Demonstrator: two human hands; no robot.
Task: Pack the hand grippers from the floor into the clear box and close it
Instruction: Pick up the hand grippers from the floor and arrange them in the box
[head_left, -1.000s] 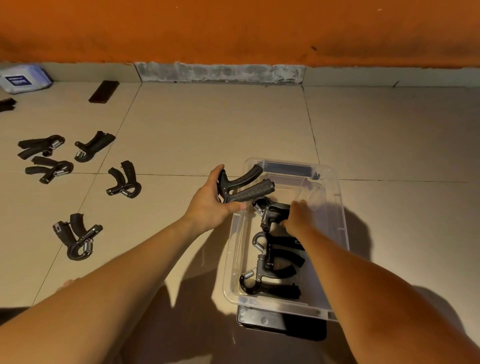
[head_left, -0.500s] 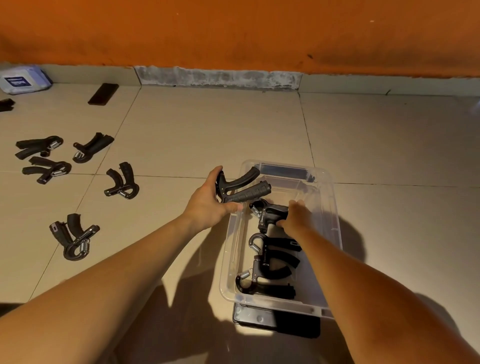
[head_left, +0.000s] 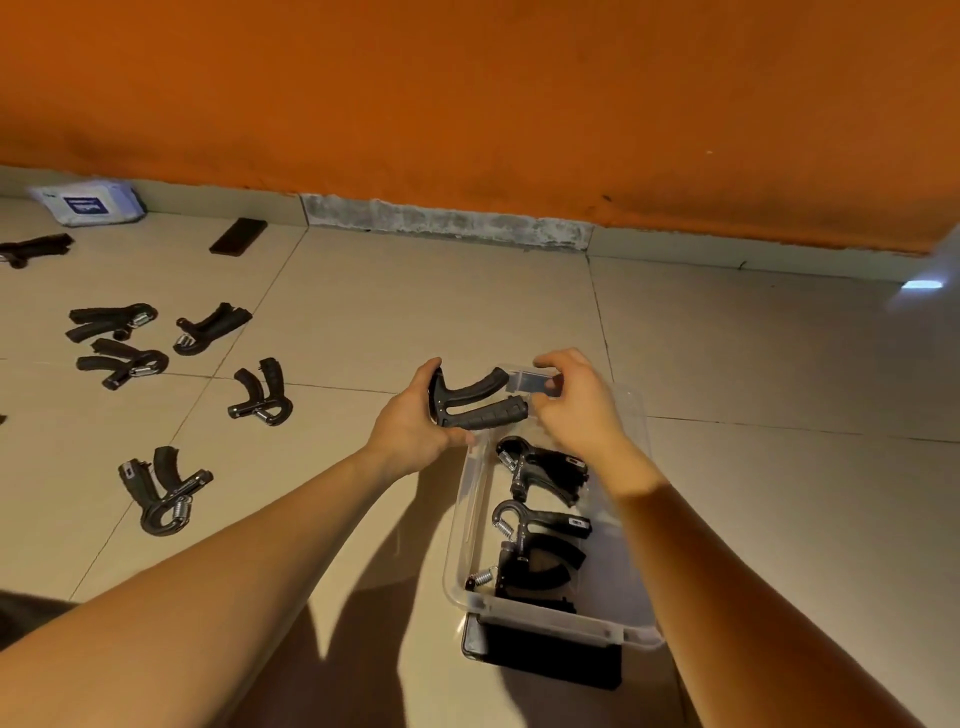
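Head view: three grippers (head_left: 540, 512) lie in the box (head_left: 636, 566); left hand (head_left: 410, 434) clamps a fourth (head_left: 475, 400), right hand (head_left: 576, 402) open; six remain on the floor (head_left: 415, 312).

Clear box (head_left: 631, 415): transparent plastic, smooth, faintly glossy at the rim.
Held hand gripper (head_left: 475, 399): matt black plastic, ribbed lower handle.
Hand grippers in the clear box (head_left: 540, 512): matt black plastic, bright metal coil springs.
Hand grippers left of the clear box (head_left: 163, 491): same matt black, shiny metal springs.
Floor (head_left: 426, 312): beige tile, smooth, soft sheen, thin dark grout.
Wall (head_left: 467, 104): orange paint, matt, slightly mottled.
Skirting beyond the clear box (head_left: 447, 223): bare grey cement, rough.
Lid under the clear box (head_left: 550, 657): dark, smooth, apparently plastic.
Pack far left of the clear box (head_left: 88, 203): white wrapper, slight gloss.
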